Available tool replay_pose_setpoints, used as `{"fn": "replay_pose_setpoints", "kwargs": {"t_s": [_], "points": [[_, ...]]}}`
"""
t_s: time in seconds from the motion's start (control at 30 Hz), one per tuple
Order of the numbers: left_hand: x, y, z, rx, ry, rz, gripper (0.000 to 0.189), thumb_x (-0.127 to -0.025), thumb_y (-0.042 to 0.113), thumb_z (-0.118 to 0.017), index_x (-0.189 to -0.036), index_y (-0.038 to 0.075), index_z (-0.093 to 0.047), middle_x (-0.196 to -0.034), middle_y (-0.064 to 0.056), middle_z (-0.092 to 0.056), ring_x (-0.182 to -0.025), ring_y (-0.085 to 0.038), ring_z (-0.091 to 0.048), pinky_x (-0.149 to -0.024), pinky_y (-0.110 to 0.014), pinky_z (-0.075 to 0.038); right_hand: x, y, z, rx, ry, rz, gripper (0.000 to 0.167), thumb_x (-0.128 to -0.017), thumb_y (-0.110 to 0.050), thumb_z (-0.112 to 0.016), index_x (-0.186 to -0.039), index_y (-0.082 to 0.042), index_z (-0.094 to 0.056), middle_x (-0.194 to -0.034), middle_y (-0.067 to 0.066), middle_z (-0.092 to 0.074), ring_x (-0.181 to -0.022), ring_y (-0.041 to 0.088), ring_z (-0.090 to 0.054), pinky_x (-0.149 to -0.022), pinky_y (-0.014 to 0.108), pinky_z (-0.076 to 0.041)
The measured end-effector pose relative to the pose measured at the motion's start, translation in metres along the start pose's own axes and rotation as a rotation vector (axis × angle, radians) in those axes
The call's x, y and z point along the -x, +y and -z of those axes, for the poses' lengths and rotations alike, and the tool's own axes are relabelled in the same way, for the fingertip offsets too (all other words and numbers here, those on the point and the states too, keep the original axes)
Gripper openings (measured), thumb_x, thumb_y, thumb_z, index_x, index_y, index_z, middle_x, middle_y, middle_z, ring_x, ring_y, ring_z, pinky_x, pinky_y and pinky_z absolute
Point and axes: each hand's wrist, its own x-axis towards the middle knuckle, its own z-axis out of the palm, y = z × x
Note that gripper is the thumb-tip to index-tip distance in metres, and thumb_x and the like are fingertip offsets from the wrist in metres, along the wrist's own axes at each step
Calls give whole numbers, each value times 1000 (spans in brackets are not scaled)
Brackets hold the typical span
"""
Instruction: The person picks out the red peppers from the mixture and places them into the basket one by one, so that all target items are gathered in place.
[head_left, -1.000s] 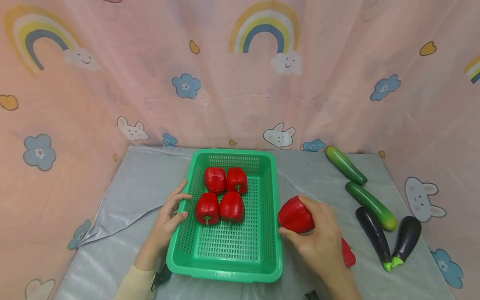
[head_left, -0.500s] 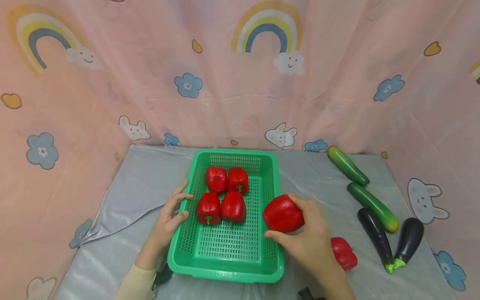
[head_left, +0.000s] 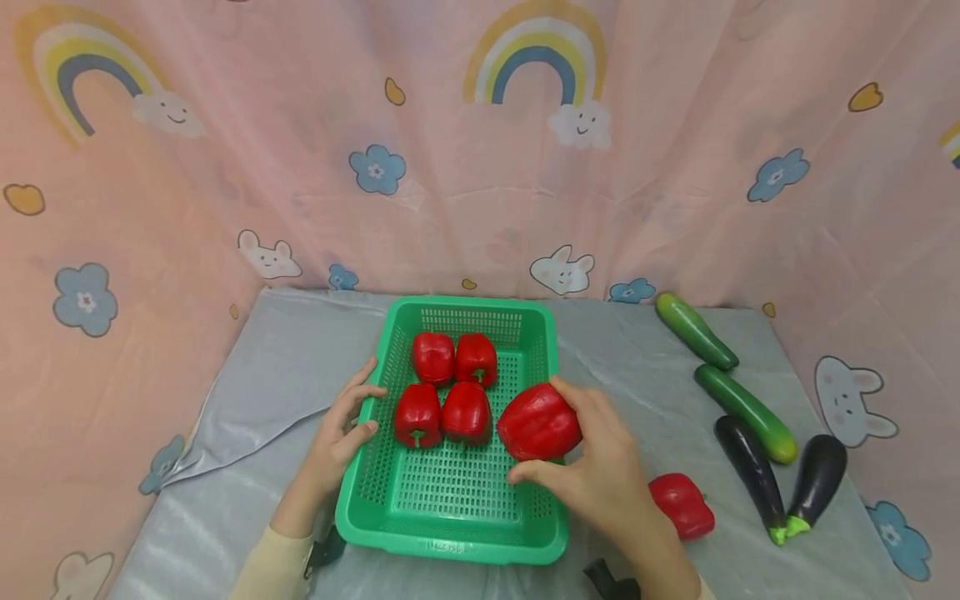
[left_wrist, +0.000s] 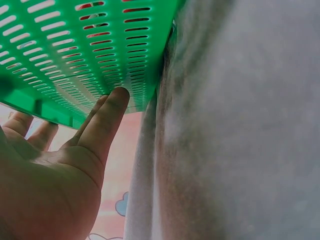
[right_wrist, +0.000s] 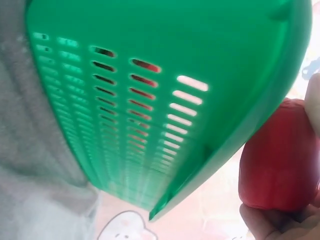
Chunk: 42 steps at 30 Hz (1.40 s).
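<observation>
A red bell pepper (head_left: 540, 422) is held in my right hand (head_left: 603, 458), thumb below and fingers above, over the right side of a green plastic basket (head_left: 450, 548). In the right wrist view the pepper (right_wrist: 282, 155) is beside the basket's rim. Four would be too exact, so several red bell peppers (head_left: 467, 414) sit grouped in the basket's left half. My left hand (head_left: 337, 437) holds the basket's left rim. The left wrist view shows two fingers (left_wrist: 102, 125) against the slotted outer wall (left_wrist: 100, 65) and others at the rim.
Another red bell pepper (head_left: 682, 506) lies on the grey cloth (head_left: 600, 342), right of my right forearm. Two green zucchini (head_left: 746, 412) and two dark eggplants (head_left: 750, 475) lie farther right. A pink patterned curtain (head_left: 450, 225) hangs behind and along the sides.
My right hand has carried the bell pepper leftward, from beside the basket's right rim to above its inside. The left hand stays at the left rim.
</observation>
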Motion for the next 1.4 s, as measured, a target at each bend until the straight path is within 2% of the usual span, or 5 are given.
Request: {"fn": "replay_pose_setpoints", "kwargs": {"t_s": [0.2, 0.47, 0.7, 1.03, 1.4], "points": [[0, -1, -1, -1, -8, -2, 36, -102, -11, -52, -137, -8, -58, -179, -16, -24, -163, -41, -22, -119, -21, -31, -7, -8, -7, -33, -44, 47, 106, -60, -30, -110, -150, -4, -60, -125, 10, -68, -112, 23, -66, -76, 41, -65], [-2, -2, -2, -12, -9, 2, 35, -103, -8, -53, -137, -5, -59, -179, -14, -25, -162, -44, -23, -118, -22, -32, -15, -21, -16, -78, -51, 89, 101, -62, -29, -110, -148, -5, -63, -130, 10, -68, -117, 25, -64, -78, 42, -65], [-3, -2, -2, -9, -8, 7, 35, -104, -7, -53, -138, -4, -59, -179, -13, -25, -162, -43, -23, -118, -22, -32, -20, -34, -24, -106, -103, 115, 100, -61, -33, -110, -146, -7, -64, -128, 6, -70, -115, 21, -64, -79, 37, -65], [-2, -1, 0, 1, -11, 6, 36, -103, -8, -52, -138, -5, -59, -180, -14, -23, -162, -44, -22, -117, -22, -32, -25, -44, -19, -170, -129, 146, 99, -62, -33, -110, -145, -4, -62, -125, 4, -68, -114, 21, -63, -79, 36, -64], [0, 1, 3, -4, -5, 34, 37, -103, -9, -52, -139, -4, -59, -180, -12, -22, -163, -43, -21, -112, -23, -35, -32, -52, -9, -178, -169, 146, 102, -63, -33, -109, -149, -9, -60, -129, 2, -68, -117, 19, -62, -81, 36, -64]]}}
